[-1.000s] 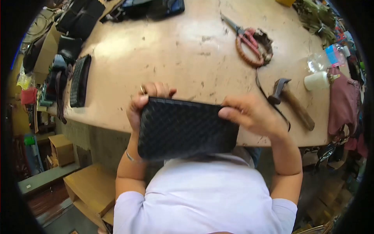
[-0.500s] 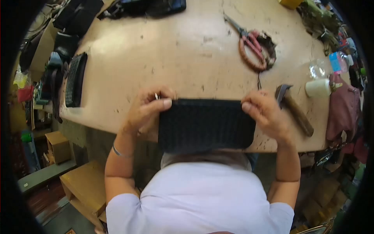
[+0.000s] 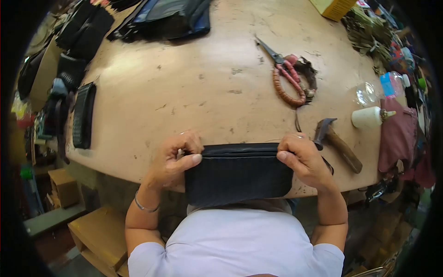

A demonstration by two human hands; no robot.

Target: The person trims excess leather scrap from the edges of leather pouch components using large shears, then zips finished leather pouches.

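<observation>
A black rectangular pouch (image 3: 237,180) with a faintly textured face hangs over the table's near edge, close to my body. My left hand (image 3: 177,159) pinches its upper left corner between thumb and fingers. At the upper right corner my right hand (image 3: 302,159) grips it the same way. Along the top, between the hands, two layered edges show with a narrow dark gap. A hammer (image 3: 339,145) with a wooden handle lies just right of my right hand. Beyond it are scissors (image 3: 286,76) with wrapped handles.
On the worn wooden table (image 3: 184,97) sit a white glue bottle (image 3: 367,117), a clear plastic bottle (image 3: 392,85) and maroon leather (image 3: 399,138) at the right. Another black pouch (image 3: 84,115) lies at the left, dark bags (image 3: 166,18) at the back. A cardboard box (image 3: 99,235) stands below left.
The view has tilted, so the table's contents sit lower. The pouch's top edge now shows two separate layers with a gap, where before it looked like one edge. Both hands keep its corners.
</observation>
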